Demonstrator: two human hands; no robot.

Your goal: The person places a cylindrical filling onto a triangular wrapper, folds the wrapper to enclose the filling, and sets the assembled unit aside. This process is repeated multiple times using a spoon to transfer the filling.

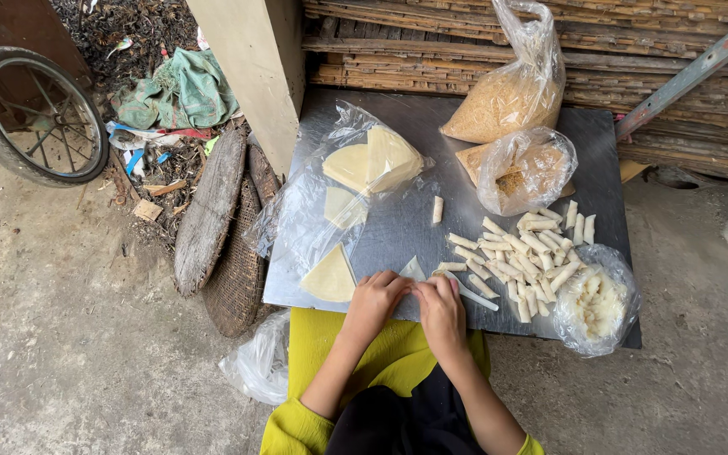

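My left hand (pixel 374 302) and my right hand (pixel 441 308) rest side by side at the near edge of a metal tray (pixel 398 227), fingers curled over a pale triangular wrapper (pixel 412 270) that they are folding. A white stick (pixel 475 297) pokes out from under my right hand. To the right lies a pile of several thin rolled sticks (pixel 520 253). One single roll (pixel 437 209) lies alone mid-tray. A loose triangular wrapper (pixel 330 276) sits left of my left hand.
A clear bag with stacked wrappers (pixel 372 164) lies at the tray's left. Two bags of crumbs (pixel 511 97) (pixel 522 171) stand at the back, a bag of white filling (pixel 597 303) at the right. A wheel (pixel 35 114), woven baskets (pixel 233 270) and rubbish are on the floor left.
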